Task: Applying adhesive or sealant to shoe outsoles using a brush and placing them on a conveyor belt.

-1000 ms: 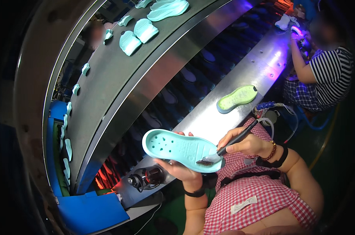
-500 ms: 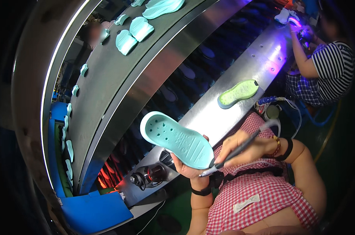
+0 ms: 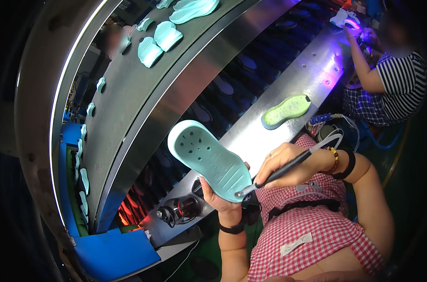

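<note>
With left grip point(image 3: 218, 199) clamped on one pale turquoise, hole-dotted moulded sole point(image 3: 211, 162) and right grip point(image 3: 288, 164) closed around one slim black pen-shaped tool point(image 3: 288, 168), holds both in front of the brushed-metal tabletop point(image 3: 248, 136).
Could gouge the sole's lower end by pressing the tip point(image 3: 240, 193) too hard, or lose the tilted sole by pushing against its one-ended support. Counting: one turquoise sole held, one tool, one yellow-green, grey-edged sole point(image 3: 288, 110) lying well apart on the tabletop.

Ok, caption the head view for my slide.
Left hand holds a pale-blue shoe sole; right hand holds a black-handled tool at the sole's lower end.
</note>
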The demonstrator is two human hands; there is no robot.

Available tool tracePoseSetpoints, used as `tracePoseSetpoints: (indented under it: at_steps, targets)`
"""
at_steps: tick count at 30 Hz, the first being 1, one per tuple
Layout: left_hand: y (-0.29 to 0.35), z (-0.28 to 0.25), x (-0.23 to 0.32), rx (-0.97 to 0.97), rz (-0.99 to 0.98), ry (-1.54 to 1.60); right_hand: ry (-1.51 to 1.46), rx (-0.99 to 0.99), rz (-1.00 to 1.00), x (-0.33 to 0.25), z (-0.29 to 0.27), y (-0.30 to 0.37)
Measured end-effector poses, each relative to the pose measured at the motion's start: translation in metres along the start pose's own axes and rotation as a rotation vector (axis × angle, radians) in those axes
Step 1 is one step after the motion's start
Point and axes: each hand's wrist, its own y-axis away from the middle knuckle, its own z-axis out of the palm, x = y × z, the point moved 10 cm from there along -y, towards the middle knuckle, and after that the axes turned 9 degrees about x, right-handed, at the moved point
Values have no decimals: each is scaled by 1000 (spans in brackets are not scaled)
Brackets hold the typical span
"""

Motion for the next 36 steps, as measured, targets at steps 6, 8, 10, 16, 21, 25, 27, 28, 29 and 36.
tracePoseSetpoints:
  at_steps: [6,8,10,16,21,25,27,28,29,36]
  targets:
    - [-1,-5,-18,-17,-326,61,-125,-416,14,-18,30,23]
    - [4,-25,-28,16,-482,91,-126,-196,-73,-22,3,2]
    - [7,-7,-41,29,-547,-69,33,-244,-66,-14,-4,4]
    - [21,-29,-58,126,-743,-376,-14,-438,-3,-21,-4,9]
    - [26,-30,-58,80,-749,-512,396,-755,16,-10,15,31]
    - [30,-30,-56,68,-786,-516,119,-456,-34,-17,-19,8]
    - [29,-33,-58,44,-789,-528,213,-498,-41,-7,-16,18]
    - [27,-46,-56,78,-779,-535,296,-540,-50,-4,-12,19]
    - [24,-54,-54,111,-769,-542,338,-609,-43,-5,-11,18]
    - [18,-45,-42,67,-653,-549,83,-355,44,15,-32,15]
